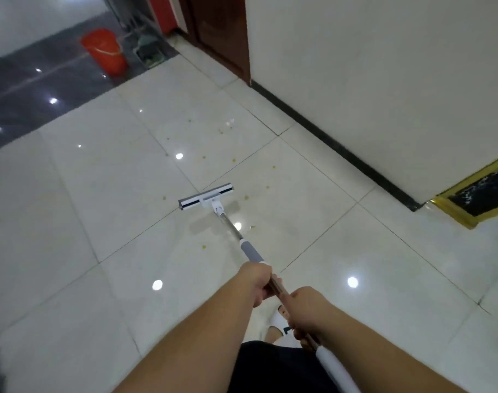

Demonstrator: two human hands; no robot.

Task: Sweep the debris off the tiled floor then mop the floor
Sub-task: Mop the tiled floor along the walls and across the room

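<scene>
We rest the flat grey-and-white sponge mop head on the glossy white tiled floor among small yellowish debris specks. Left hand and right hand each hold a closed grip round the slim metal pole, spaced apart for leverage. A red plastic bucket waits far off.

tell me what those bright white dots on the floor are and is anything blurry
Head view: the dots are ceiling-light glare on the glossy tiled floor; the red bucket and far corner look soft and smeared; the mop head stays fairly sharp; wide-angle lens bends the wall's dark baseboard.
</scene>
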